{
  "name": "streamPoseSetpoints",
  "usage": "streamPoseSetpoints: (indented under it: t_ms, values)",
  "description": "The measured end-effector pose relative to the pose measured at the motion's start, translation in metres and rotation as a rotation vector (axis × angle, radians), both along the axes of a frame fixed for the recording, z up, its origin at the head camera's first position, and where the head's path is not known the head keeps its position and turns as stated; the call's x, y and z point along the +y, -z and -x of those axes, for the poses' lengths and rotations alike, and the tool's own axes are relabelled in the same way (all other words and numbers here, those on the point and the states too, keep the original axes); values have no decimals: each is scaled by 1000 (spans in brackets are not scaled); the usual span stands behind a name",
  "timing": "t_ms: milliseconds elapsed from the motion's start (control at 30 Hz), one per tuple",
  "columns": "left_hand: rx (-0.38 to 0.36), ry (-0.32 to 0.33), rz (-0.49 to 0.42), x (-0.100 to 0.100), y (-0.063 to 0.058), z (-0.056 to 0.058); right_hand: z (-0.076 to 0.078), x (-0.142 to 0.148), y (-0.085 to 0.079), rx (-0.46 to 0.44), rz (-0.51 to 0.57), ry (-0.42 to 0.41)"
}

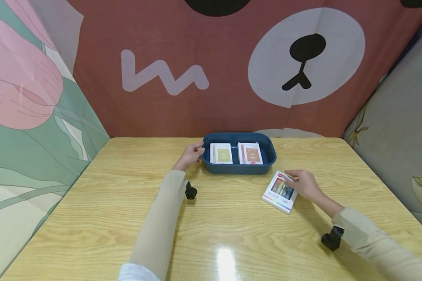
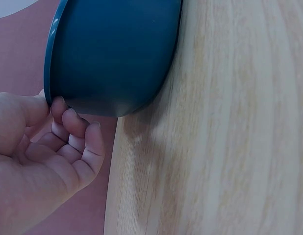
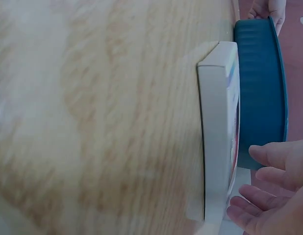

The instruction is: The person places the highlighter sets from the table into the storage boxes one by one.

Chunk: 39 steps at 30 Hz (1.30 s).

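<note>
My left hand (image 1: 191, 155) pinches the left rim of a dark blue plastic basin (image 1: 239, 169) between thumb and fingers; the left wrist view shows this grip up close. Inside the basin lie two flat boxes side by side: one with a yellow-green panel (image 1: 224, 155), the other with an orange panel (image 1: 253, 155). In front and to the right, a white box of coloured sticks (image 1: 273, 198) lies flat at an angle, its window partly showing them. Over that box's right edge is my right hand (image 1: 304, 184), fingers loosely extended; in the right wrist view they are spread and grip nothing.
All of this stands on a wood-grain table (image 1: 225, 218). The basin sits near its back edge, close to a red-brown cloth backdrop (image 1: 161, 113). Patterned cloth (image 1: 401, 117) borders the right side. Each wrist carries a small black camera mount (image 1: 191, 191).
</note>
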<state>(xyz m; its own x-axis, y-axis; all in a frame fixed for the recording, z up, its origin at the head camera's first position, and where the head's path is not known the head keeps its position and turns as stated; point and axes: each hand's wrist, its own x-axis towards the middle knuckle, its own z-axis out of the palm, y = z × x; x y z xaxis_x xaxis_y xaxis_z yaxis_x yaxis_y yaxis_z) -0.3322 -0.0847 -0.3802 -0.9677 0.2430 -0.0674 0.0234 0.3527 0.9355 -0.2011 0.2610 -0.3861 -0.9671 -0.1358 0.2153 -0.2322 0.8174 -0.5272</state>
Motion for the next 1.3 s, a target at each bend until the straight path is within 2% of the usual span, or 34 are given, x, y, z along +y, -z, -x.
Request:
streamPoseSetpoints:
  t_ms: [533, 867, 1167, 1300]
  values:
    - [-8, -5, 21, -1, 0, 0, 8, 10, 3, -132, -88, 26]
    - [-21, -8, 19, -1, 1, 1, 15, 21, 5, -192, -93, -53]
    - [-20, -13, 23, -1, 0, 0, 14, 19, -1, -273, -100, -61]
    - [-9, -8, 23, -1, 0, 0, 15, 19, -1, -278, -104, -71]
